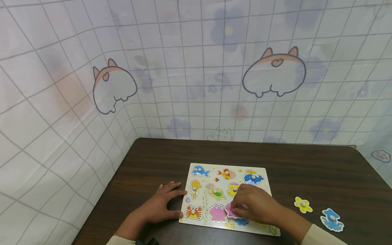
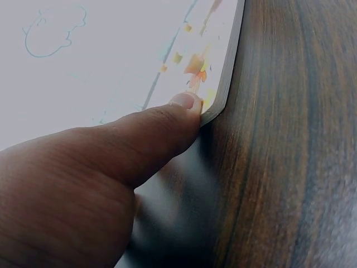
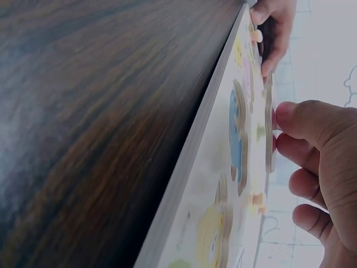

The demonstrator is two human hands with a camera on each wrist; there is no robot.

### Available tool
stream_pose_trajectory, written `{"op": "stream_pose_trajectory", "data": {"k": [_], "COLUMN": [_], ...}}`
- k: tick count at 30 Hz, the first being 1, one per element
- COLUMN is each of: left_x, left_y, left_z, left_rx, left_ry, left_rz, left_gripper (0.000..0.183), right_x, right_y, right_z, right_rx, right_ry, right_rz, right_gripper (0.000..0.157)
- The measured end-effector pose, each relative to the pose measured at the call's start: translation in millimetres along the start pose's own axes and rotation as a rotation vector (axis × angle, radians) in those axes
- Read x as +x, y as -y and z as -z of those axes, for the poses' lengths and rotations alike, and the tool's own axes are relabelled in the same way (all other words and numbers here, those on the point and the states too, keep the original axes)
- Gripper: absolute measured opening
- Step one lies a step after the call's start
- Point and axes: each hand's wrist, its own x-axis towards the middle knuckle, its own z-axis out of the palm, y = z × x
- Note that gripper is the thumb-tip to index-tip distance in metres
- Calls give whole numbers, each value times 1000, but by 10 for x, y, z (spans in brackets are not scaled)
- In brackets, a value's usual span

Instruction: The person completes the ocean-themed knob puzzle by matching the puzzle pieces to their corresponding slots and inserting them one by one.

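My left hand (image 1: 159, 206) lies at the left side of a pegged wooden puzzle board (image 1: 196, 222). Its thumb (image 2: 162, 125) presses on the board's near left corner, the other fingers spread along the edge. With thumb and fingertips my right hand (image 1: 258, 204) pinches a pink puzzle piece (image 1: 229, 211). In the right wrist view that piece (image 3: 270, 134) appears edge-on, close over the board. Just left of it is a pink recess (image 1: 217, 212) with printed eyes. A blue recess (image 1: 242, 221) shows below the right hand, which hides part of the board's right side.
Crab (image 1: 193, 212), seahorse (image 1: 195, 189), turtle (image 1: 216, 192), dolphin (image 1: 200, 170), fish (image 1: 227, 174) and whale (image 1: 253, 178) pieces sit in the board. A yellow star piece (image 1: 303, 205) and a blue shell-like piece (image 1: 332, 219) lie right on the dark table (image 1: 165, 153).
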Motion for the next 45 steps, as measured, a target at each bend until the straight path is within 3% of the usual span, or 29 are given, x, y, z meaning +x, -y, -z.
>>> {"op": "stream_pose_trajectory", "data": {"k": [8,38,45], "left_x": [4,-3,4], "left_y": [10,16,31], "left_z": [-6,-9,-18], "left_rx": [-2,1,2], "left_ry": [1,-5,-4], "left_rz": [6,-5,-5], "left_gripper": [69,69,70], "right_x": [77,325,382], "right_y": [27,153,186], "right_z": [-52,-263,-277], "right_rx": [6,-4,6], "right_ry": [-33,4,57], "right_rz": [69,81,31], "right_gripper": [11,7,3]}}
